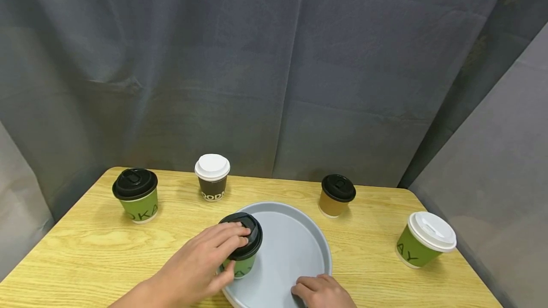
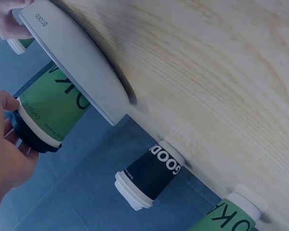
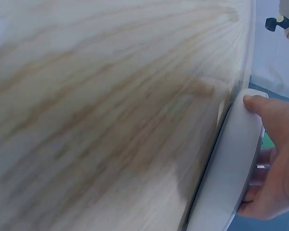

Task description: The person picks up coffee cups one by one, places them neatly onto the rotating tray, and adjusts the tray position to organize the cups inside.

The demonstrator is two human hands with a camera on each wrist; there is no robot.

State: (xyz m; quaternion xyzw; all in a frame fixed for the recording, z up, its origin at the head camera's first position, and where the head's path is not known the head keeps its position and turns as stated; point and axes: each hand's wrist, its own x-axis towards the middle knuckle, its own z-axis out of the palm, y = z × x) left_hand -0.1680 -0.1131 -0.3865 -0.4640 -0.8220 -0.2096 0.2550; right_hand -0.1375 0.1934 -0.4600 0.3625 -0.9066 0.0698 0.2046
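Note:
A green paper cup with a black lid [image 1: 245, 266] is upright at the left side of a round grey tray [image 1: 291, 244]. My left hand [image 1: 203, 263] holds this cup, fingers over the lid and thumb at its side. In the left wrist view, the fingers of the left hand [image 2: 12, 159] curl round the cup's lid end, and the cup [image 2: 55, 106] overlaps the tray's rim. My right hand [image 1: 324, 292] grips the tray's near right rim. The right wrist view shows its thumb [image 3: 255, 102] on the outer wall of the tray [image 3: 231, 159] and its fingers over the rim.
Another green cup with a black lid [image 1: 139, 198] stands at the left. Toward the back are a dark cup with a white lid [image 1: 212, 179] and a brown cup with a black lid [image 1: 337, 196]. A green cup with a white lid [image 1: 421, 241] stands right. Grey curtains [image 1: 257, 70] surround the wooden table [image 1: 85, 251].

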